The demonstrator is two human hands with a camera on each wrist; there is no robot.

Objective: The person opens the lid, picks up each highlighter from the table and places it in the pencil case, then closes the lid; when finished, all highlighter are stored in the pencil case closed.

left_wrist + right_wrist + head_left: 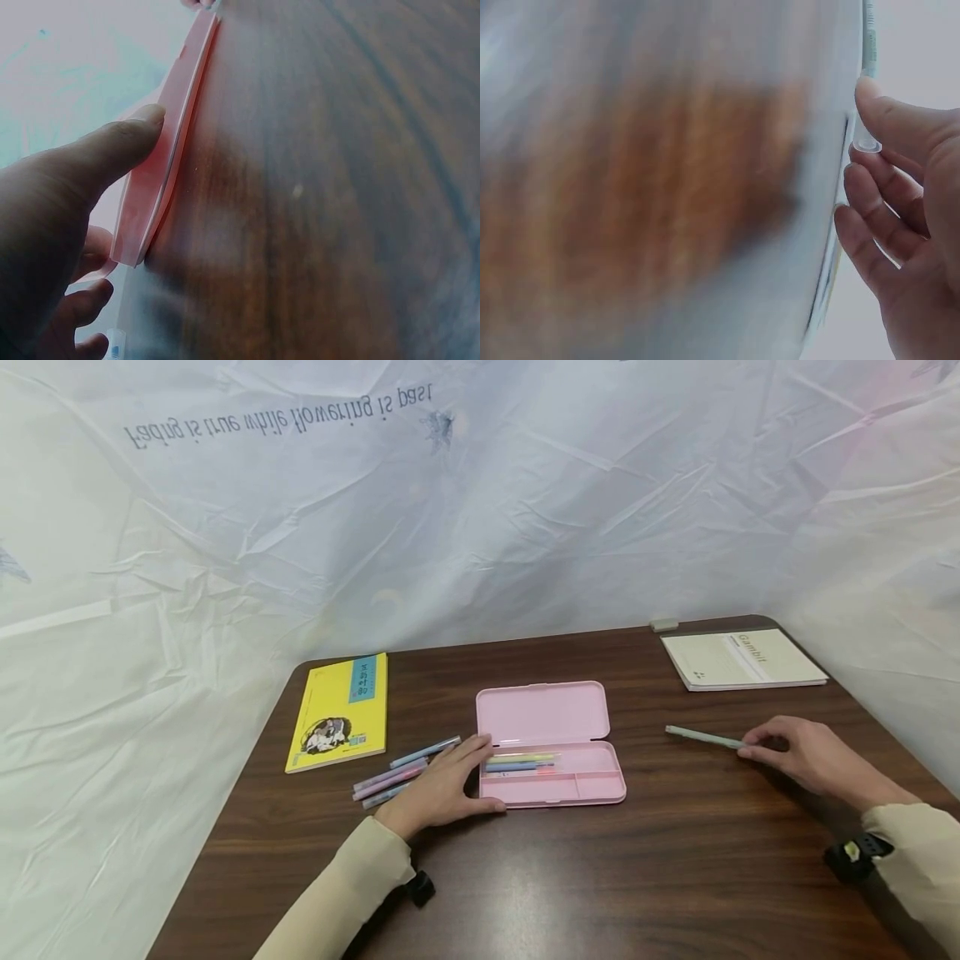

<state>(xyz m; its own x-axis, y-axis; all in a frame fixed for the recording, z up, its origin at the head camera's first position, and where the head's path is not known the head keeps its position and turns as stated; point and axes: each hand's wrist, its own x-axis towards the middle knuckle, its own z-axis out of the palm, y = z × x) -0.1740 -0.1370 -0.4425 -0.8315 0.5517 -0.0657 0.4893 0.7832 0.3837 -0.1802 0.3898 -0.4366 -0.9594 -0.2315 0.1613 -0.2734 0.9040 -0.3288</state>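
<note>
A pink pencil case lies with its lid raised at the middle of the table, with several pens in its long compartment. My left hand holds the case's left end, the thumb on its front wall and the other fingers toward the hinge side. In the left wrist view that thumb presses on the pink wall. To the right, my right hand pinches one end of a pale green pen. The right wrist view has the pen's clear end between thumb and forefinger.
Several pens lie left of the case, beside my left hand. A yellow book is at the back left, a cream notebook at the back right. A small pale block sits at the far edge, before a white curtain.
</note>
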